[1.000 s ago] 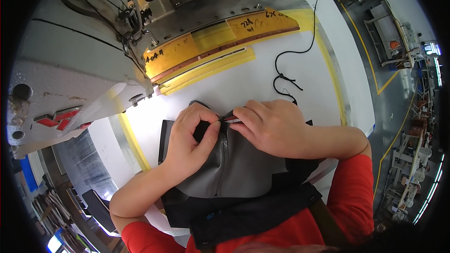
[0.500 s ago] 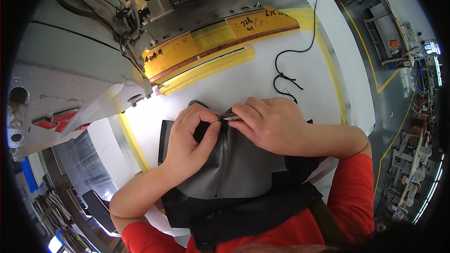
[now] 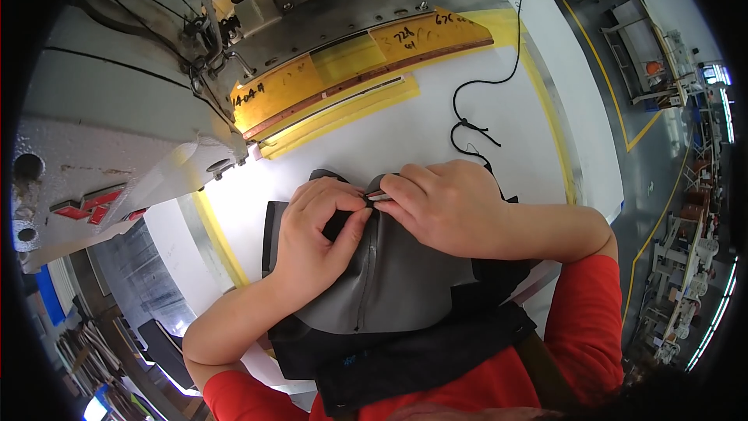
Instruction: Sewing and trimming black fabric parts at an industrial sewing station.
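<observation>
A dark grey piece of fabric [image 3: 413, 281] with a seam down its middle lies on the white table in front of me. My left hand [image 3: 323, 214] pinches the fabric's upper edge at the seam between thumb and fingers. Close beside it, my right hand [image 3: 444, 206] is closed around a small pointed metal tool [image 3: 379, 196]. The tool's tip rests at the edge my left fingers hold. Whether it is tweezers or thread snips I cannot tell, as my fingers cover most of it. Black fabric [image 3: 421, 351] lies along the near side.
A sewing machine head [image 3: 125, 125] stands at the left. Behind my hands is a yellow template plate [image 3: 351, 58] under a metal clamp [image 3: 335, 27]. A black cord [image 3: 487, 83] with a knot lies on the white table surface [image 3: 514, 132] at the right.
My hands stay at the seam's upper edge, with only small finger movements. The tool's tip has shifted slightly, and less of the tool shows now.
</observation>
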`<control>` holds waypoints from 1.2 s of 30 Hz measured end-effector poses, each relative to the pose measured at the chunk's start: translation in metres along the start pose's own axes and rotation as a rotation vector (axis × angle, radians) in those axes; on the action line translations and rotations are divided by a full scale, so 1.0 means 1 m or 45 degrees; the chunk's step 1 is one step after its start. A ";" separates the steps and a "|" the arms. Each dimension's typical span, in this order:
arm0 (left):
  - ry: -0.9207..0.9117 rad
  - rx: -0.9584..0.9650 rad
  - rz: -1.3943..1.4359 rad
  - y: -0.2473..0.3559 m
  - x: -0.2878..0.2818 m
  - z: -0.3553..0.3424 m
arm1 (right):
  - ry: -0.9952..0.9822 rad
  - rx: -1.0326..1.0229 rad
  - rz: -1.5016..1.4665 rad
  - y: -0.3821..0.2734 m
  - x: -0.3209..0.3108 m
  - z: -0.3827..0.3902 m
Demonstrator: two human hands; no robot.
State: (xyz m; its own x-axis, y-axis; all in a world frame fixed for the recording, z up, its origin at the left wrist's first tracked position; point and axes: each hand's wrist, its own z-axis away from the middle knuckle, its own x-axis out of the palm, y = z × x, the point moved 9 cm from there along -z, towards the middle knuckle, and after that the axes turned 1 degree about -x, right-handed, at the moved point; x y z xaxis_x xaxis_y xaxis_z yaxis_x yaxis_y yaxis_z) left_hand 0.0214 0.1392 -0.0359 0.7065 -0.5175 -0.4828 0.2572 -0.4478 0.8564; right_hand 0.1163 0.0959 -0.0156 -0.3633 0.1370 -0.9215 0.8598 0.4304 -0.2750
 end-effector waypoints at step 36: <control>0.300 0.320 -0.036 0.019 -0.042 0.006 | 0.153 0.473 -1.088 0.050 -0.007 -0.001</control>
State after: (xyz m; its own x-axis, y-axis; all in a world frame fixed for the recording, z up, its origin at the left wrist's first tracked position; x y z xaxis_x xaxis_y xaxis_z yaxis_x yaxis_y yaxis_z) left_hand -0.0078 0.1484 -0.0006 0.8417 -0.3327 -0.4252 0.1292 -0.6406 0.7570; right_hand 0.1611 0.1172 -0.0226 -0.9410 0.0059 -0.3384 0.3367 0.1183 -0.9341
